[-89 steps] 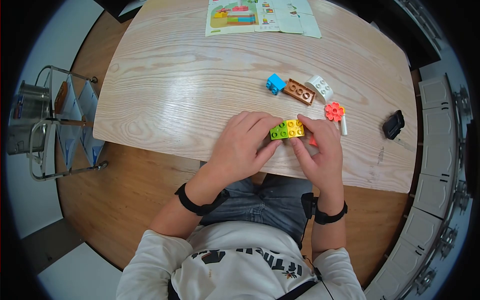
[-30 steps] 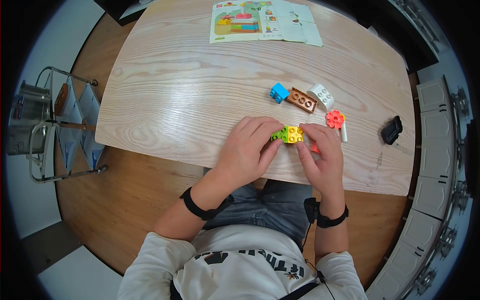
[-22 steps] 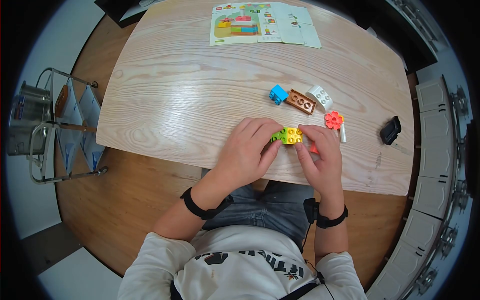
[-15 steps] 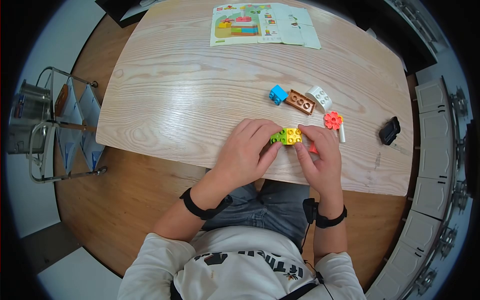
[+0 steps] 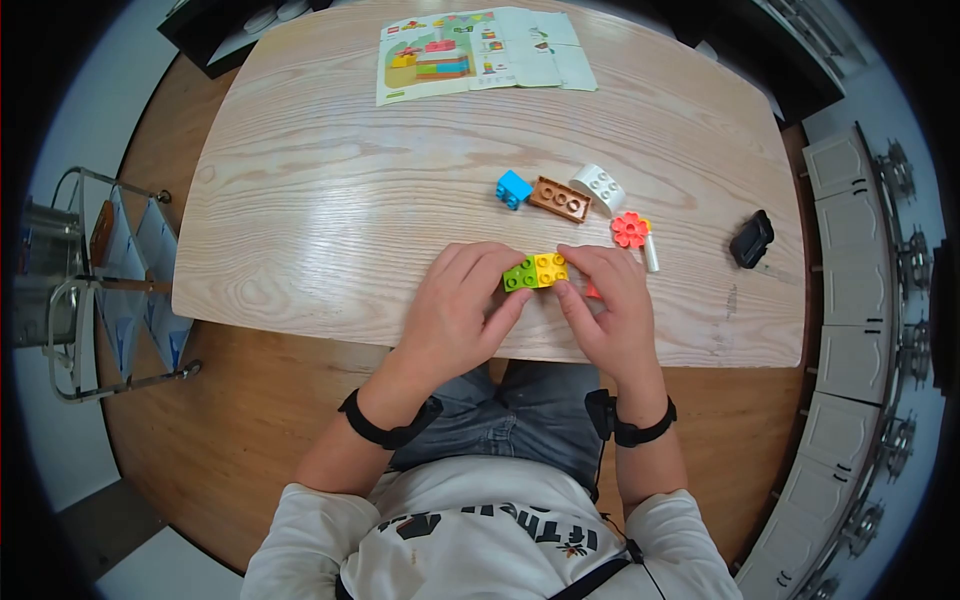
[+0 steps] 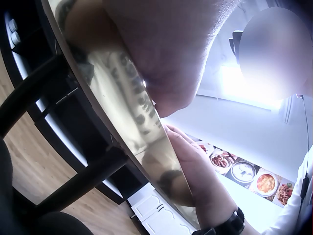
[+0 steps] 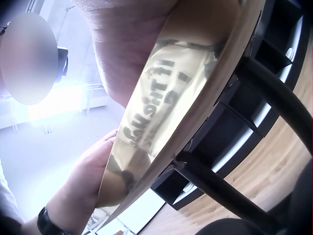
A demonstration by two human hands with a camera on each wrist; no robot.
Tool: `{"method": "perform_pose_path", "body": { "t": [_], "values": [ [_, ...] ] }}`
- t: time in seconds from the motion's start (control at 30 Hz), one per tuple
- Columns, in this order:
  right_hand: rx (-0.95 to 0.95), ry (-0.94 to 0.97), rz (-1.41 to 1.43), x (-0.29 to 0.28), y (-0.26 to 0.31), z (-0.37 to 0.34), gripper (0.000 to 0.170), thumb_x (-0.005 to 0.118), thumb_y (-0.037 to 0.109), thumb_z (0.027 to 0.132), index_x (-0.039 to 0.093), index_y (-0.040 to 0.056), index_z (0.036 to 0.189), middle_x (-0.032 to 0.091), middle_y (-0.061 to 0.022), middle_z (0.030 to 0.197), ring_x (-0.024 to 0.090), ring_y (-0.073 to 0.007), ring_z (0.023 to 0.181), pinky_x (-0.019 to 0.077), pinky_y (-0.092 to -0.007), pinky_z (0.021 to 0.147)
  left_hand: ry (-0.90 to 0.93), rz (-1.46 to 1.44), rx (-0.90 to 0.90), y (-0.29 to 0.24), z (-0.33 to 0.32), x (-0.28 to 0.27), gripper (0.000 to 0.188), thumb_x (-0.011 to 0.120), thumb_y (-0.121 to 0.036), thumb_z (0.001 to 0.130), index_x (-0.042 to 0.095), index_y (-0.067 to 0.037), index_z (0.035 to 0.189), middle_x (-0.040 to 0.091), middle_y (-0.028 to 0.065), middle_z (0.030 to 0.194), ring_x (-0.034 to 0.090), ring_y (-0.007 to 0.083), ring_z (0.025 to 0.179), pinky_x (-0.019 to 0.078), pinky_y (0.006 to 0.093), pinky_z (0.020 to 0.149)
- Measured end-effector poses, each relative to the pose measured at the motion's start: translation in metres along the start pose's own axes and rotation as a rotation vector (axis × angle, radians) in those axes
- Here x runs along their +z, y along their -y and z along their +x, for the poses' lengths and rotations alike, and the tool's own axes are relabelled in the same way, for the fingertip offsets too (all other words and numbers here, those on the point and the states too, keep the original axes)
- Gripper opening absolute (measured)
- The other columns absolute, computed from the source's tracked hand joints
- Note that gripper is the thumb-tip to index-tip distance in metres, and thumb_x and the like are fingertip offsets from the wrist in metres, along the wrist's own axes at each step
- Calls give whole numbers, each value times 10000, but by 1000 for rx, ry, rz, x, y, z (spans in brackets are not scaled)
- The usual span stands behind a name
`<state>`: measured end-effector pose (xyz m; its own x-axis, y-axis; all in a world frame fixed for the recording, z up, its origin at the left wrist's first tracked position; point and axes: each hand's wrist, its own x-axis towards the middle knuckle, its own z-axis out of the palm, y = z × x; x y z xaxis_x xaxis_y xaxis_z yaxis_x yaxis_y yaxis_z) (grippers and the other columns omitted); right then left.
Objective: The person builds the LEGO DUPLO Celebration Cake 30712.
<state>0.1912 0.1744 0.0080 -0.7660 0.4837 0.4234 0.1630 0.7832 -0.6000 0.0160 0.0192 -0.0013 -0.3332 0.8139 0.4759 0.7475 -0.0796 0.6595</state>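
Pinching, in head view only, one green block (image 5: 519,275) between thumb and fingers of left hand (image 5: 455,310) and one yellow block (image 5: 551,268) likewise with right hand (image 5: 618,315); holding both touching, near the near edge of table (image 5: 300,190). Counting beyond: one red flower (image 5: 630,230), one brown brick (image 5: 560,199), one blue block (image 5: 513,188), one leaflet (image 5: 480,55). Recording, in left wrist view only, at least four food pictures (image 6: 266,183).

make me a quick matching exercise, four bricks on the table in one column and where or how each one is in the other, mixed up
1. blue brick
2. brown brick
3. green brick
4. yellow brick

A. gripped by the right hand
B. hollow side up
C. gripped by the left hand
D. next to the brown brick's left end

Pairs: 1-D, 2-B, 3-C, 4-A
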Motion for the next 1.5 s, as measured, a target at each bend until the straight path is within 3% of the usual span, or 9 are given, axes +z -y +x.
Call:
{"method": "perform_pose_path", "body": {
  "t": [1.27,1.5],
  "values": [
    [-6,3,-13,2,0,2,380,825,150,948,780,90,1321,763,-102,1199,674,-319,1119,524,-426,962,-19,22,9,2,-1,0,389,858,-83,898,703,-25,1250,751,161,1219,696,386,1092,559,461,957],
    [4,-2,1,3,0,1,367,820,150,954,775,78,1311,764,-106,1176,673,-327,1076,523,-433,954,3,24,6,1,-1,0,509,880,-80,874,689,-36,1343,741,152,1242,688,382,1101,555,461,958]
  ]
}}
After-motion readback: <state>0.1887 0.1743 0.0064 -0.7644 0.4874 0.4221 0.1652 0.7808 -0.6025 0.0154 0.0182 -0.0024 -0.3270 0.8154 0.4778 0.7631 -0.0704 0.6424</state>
